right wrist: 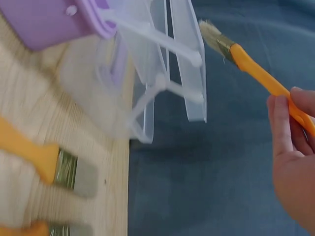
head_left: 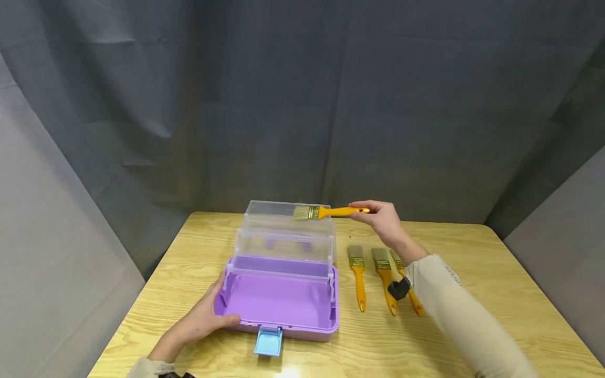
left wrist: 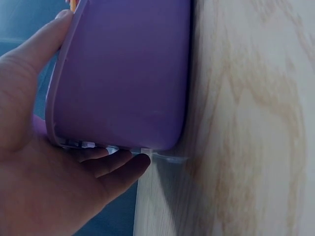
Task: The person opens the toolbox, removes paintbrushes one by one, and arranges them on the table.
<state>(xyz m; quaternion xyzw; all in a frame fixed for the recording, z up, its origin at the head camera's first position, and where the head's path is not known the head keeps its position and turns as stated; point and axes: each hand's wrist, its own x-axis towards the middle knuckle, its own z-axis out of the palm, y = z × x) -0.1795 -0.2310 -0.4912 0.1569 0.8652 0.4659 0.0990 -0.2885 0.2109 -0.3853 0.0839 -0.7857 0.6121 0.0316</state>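
Observation:
A purple storage box stands with its clear tiered trays unfolded toward the back and its blue latch hanging down in front. My left hand grips the box's left side, thumb on the front rim; the left wrist view shows the fingers around the purple wall. Over the top tray, my right hand pinches the orange handle of a paintbrush. The brush lies level with its bristles pointing left. In the right wrist view, those bristles appear close to the tray's edge.
Right of the box lie several more paintbrushes, including one nearest the box, a middle one and one partly hidden under the right wrist. A dark grey curtain hangs behind the wooden table.

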